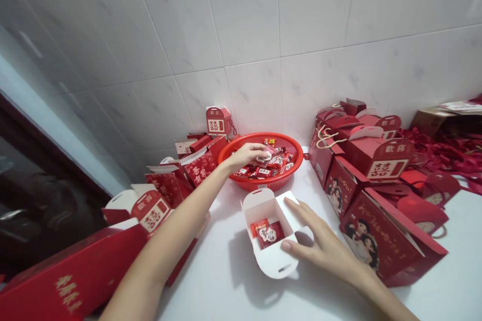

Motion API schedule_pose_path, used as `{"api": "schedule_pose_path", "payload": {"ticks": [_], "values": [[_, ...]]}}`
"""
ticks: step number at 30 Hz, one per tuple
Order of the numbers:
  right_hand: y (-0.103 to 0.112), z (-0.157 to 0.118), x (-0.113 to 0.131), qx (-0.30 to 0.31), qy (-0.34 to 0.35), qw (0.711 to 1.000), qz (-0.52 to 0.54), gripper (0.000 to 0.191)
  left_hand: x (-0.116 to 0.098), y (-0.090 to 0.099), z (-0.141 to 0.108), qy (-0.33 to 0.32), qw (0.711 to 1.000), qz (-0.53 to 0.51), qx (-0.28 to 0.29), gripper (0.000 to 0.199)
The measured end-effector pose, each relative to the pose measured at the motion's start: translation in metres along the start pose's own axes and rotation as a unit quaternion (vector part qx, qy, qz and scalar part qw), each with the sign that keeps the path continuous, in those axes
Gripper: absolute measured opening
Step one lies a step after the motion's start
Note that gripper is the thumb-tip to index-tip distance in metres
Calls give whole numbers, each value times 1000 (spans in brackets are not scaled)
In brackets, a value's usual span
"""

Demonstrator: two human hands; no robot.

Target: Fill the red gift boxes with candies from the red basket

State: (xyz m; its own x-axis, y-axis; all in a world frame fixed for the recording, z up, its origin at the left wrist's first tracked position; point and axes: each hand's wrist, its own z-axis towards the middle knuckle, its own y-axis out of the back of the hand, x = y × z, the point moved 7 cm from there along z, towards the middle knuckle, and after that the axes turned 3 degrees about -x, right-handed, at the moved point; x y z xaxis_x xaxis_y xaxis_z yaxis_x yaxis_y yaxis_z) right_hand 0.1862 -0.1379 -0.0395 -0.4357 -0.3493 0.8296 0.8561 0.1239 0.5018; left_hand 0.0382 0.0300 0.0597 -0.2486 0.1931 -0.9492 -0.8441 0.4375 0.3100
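My left hand (pixel 248 156) reaches over the near left part of a red plastic basket (pixel 230 176) full of wrapped candies (pixel 276 160). Its fingers are closed around a pink-wrapped candy (pixel 268 152). Below the basket, an open box (pixel 276 261) with a white inside tilts on the white table, its flaps spread. Two red packets (pixel 269 234) lie in it. My right hand (pixel 314 238) grips the box's right side between thumb and fingers.
Red gift boxes (pixel 380 235) crowd the right side, with red ribbon material (pixel 448 150) behind them. More red boxes and bags (pixel 71 276) line the left. One small box (pixel 218 121) stands by the tiled wall (pixel 256 90).
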Motion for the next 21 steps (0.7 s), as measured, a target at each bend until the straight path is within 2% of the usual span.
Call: {"api": "schedule_pose_path", "payload": {"ticks": [2,4,6,8,10,12,14,16,18,21], "values": [[4,-1,3,-34,41,998,-21,84,-27,-18,-19,-31,994,36,103,25],[7,-2,8,-59,96,993,-42,88,-50,-33,-41,-43,982,63,175,20],[8,-4,14,-73,150,985,-52,89,-62,-49,-62,-35,963,111,244,19],[9,-6,19,-79,188,977,-57,90,-66,-60,-79,-34,936,209,283,24],[8,-6,21,-81,204,974,-62,91,-66,-64,-89,-53,899,340,270,31],[9,-6,21,-83,206,973,-66,92,-67,-63,-94,-85,860,454,218,34],[9,-5,21,-87,204,973,-67,91,-69,-59,-96,-108,832,518,167,33],[10,-5,20,-90,206,972,-66,90,-69,-55,-98,-108,822,542,136,30],[11,-5,19,-93,208,972,-64,88,-67,-49,-98,-97,823,545,125,28],[14,-4,15,-100,191,974,-63,84,-61,-45,-96,-79,841,514,148,30]]}}
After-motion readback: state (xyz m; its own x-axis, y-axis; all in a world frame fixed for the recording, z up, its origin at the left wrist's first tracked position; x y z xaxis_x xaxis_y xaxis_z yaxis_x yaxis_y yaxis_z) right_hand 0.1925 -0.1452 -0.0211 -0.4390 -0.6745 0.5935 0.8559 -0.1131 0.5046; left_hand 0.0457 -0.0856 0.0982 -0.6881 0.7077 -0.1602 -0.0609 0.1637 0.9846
